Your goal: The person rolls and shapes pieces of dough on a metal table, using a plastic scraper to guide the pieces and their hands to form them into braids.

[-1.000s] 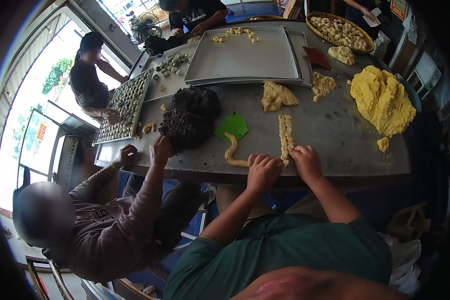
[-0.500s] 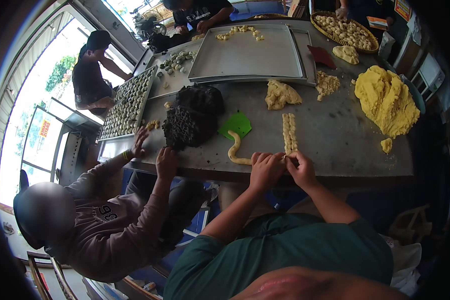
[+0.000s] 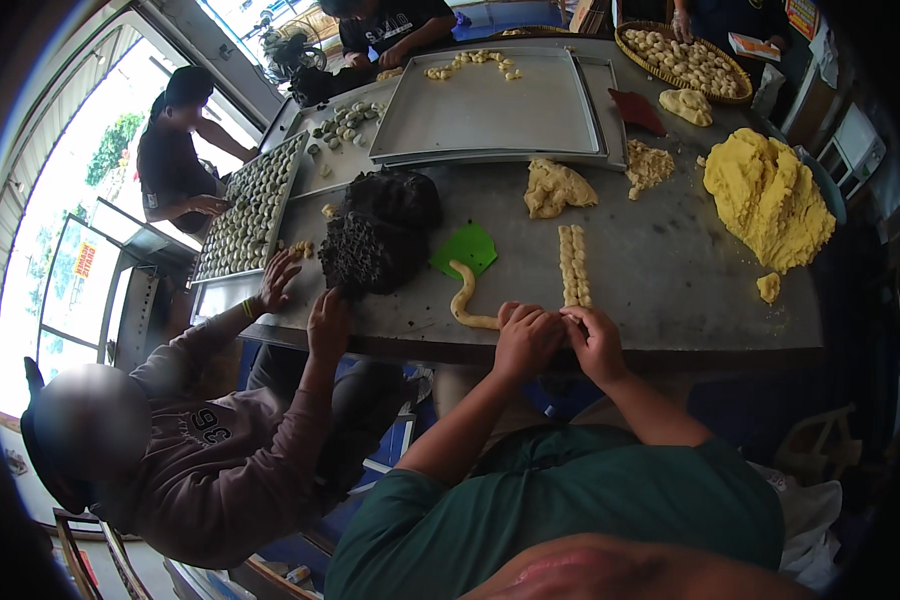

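A pale dough rope (image 3: 461, 300) curves along the near table edge, its right end running under my left hand (image 3: 526, 335). The fingers of that hand are curled closed around this end. My right hand (image 3: 594, 342) is pinched beside it, fingertips meeting the left hand's fingers; whatever lies between them is hidden. Just beyond my right hand, small dough pieces (image 3: 574, 265) lie in two close rows pointing away from me. A green plastic scraper (image 3: 475, 245) lies by the rope's far end.
A dark crumbly mass (image 3: 365, 250) sits left of the scraper. Beyond are a pale dough lump (image 3: 558, 190) and a large metal tray (image 3: 485, 105); a yellow mound (image 3: 770, 200) stands right. A co-worker's hands (image 3: 328, 322) rest at the table edge on my left. Other people work around the table.
My right fingertips have closed in against my left hand, where a small gap showed before. The whole view has shifted slightly. The dough rows look the same.
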`<state>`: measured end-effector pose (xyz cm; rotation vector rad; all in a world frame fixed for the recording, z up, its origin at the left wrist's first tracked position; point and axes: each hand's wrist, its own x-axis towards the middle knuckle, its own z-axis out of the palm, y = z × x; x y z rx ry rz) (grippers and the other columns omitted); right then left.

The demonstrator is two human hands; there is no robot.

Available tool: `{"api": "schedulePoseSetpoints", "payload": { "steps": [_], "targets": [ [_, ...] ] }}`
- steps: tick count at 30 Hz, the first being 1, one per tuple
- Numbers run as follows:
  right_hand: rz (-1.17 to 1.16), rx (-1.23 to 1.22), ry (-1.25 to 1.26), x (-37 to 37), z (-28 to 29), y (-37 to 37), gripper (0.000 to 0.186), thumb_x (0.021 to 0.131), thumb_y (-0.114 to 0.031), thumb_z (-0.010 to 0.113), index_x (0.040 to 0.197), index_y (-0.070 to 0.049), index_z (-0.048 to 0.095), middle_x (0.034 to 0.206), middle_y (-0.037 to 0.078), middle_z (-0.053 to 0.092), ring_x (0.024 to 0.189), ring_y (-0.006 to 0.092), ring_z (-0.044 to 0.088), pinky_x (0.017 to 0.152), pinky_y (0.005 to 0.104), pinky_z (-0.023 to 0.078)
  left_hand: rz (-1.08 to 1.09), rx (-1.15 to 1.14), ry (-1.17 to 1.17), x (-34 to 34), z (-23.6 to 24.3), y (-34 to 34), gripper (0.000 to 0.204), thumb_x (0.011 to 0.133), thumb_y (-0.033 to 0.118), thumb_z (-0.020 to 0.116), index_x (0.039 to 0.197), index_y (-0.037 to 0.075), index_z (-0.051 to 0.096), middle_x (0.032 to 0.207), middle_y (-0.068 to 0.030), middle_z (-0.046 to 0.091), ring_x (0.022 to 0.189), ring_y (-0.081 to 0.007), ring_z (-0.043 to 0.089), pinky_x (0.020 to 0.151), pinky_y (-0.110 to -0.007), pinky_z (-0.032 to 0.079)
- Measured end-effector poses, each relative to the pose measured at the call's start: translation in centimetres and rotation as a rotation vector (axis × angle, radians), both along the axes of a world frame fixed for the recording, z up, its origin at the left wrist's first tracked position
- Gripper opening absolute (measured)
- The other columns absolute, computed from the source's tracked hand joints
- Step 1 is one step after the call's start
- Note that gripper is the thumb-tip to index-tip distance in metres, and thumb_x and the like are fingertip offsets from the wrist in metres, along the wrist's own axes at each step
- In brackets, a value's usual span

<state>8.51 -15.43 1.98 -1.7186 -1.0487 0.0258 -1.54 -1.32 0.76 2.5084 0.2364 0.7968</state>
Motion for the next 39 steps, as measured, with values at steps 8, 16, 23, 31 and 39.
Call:
{"api": "schedulePoseSetpoints", "payload": {
  "steps": [8, 16, 23, 31, 39],
  "targets": [
    [-0.04, 0.06, 0.043, 2.2, -0.2, 1.2, 0.017, 0.096, -0.008, 0.068, 0.113, -0.005, 0.07, 0.096, 0.014, 0.068, 0.087, 0.0333, 0.067, 0.079, 0.041, 0.054, -0.013, 0.03, -0.196, 0.1, 0.7, 0.4, 0.018, 0.076, 0.016, 0.083, 0.091, 0.014, 0.074, 0.087, -0.0037, 0.072, 0.095, -0.0241, 0.067, 0.095, -0.044, 0.043],
    [-0.253, 0.023, -0.153, 6.3, -1.5, 0.6, 0.028, 0.095, -0.008, 0.067, 0.122, -0.012, 0.07, 0.099, 0.011, 0.062, 0.09, 0.03, 0.066, 0.079, 0.0394, 0.054, 0.071, 0.062, -0.065, 0.8, 0.5, 0.1, 0.009, 0.085, 0.022, 0.078, 0.09, 0.015, 0.074, 0.086, -0.0025, 0.071, 0.097, -0.0246, 0.065, 0.096, -0.043, 0.041],
    [-0.132, -0.22, -0.024, 4.9, -2.8, -2.9, 0.031, 0.095, -0.013, 0.07, 0.126, -0.012, 0.069, 0.098, 0.005, 0.069, 0.096, 0.0306, 0.065, 0.083, 0.039, 0.054, 0.066, 0.117, 0.001, 0.9, 0.9, -0.6, 0.01, 0.089, 0.023, 0.077, 0.094, 0.014, 0.075, 0.092, -0.0034, 0.072, 0.099, -0.0255, 0.065, 0.095, -0.042, 0.041],
    [-0.114, -0.344, -0.391, 3.4, 0.0, -2.0, 0.022, 0.091, -0.015, 0.068, 0.112, -0.011, 0.074, 0.099, 0.006, 0.07, 0.094, 0.0291, 0.066, 0.085, 0.0437, 0.054, 0.026, 0.134, -0.033, 0.8, 0.6, 0.1, 0.009, 0.088, 0.021, 0.076, 0.096, 0.016, 0.075, 0.095, -0.0022, 0.072, 0.1, -0.025, 0.065, 0.094, -0.043, 0.04],
    [0.028, -0.205, 0.038, 0.2, -0.4, 0.7, 0.027, 0.092, -0.023, 0.077, 0.103, -0.002, 0.064, 0.081, 0.016, 0.071, 0.074, 0.0331, 0.072, 0.067, 0.0425, 0.055, 0.031, -0.022, 0.037, 0.0, 0.3, 0.2, 0.032, 0.084, 0.013, 0.07, 0.116, 0.016, 0.07, 0.102, -0.0015, 0.077, 0.101, -0.0221, 0.069, 0.103, -0.045, 0.039]
  ]
}}
